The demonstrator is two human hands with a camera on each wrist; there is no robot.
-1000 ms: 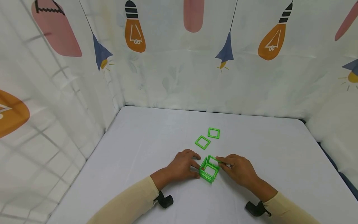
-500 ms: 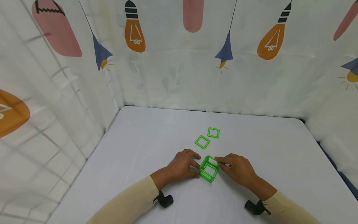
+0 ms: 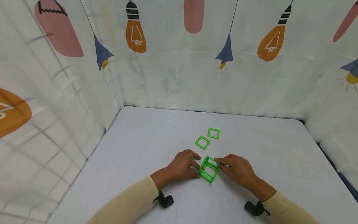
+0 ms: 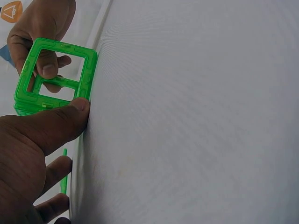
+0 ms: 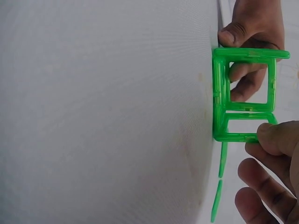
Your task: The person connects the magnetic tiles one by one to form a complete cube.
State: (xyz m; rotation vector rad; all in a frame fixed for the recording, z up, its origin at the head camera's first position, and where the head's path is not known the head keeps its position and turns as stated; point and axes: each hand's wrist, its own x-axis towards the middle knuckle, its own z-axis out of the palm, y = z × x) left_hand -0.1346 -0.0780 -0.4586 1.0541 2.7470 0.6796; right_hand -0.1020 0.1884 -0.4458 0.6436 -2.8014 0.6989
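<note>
Green see-through square-frame magnetic tiles stand joined as a box-like structure [image 3: 206, 178] on the white table, with a base tile and upright sides. My left hand [image 3: 183, 166] holds its left near corner: the thumb lies on the near tile and the index finger reaches the left side, other fingers spread. My right hand [image 3: 237, 168] pinches the far upright tile [image 5: 238, 137] by its right edge between thumb and index finger. In the right wrist view the side towards my right hand has no tile, and my left fingers show through the left tile [image 5: 271, 88].
Two loose green square tiles lie flat beyond the structure, a nearer one turned like a diamond [image 3: 199, 145] and a farther one [image 3: 213, 137]. The white table [image 3: 156, 130] ends at printed cloth walls [image 3: 179, 77] on the back and left. A black wrist camera [image 3: 166, 201] sits below my left hand.
The far upright tile in my right hand has shifted very slightly left, towards the structure. My left hand and the loose tiles stay where they were.
</note>
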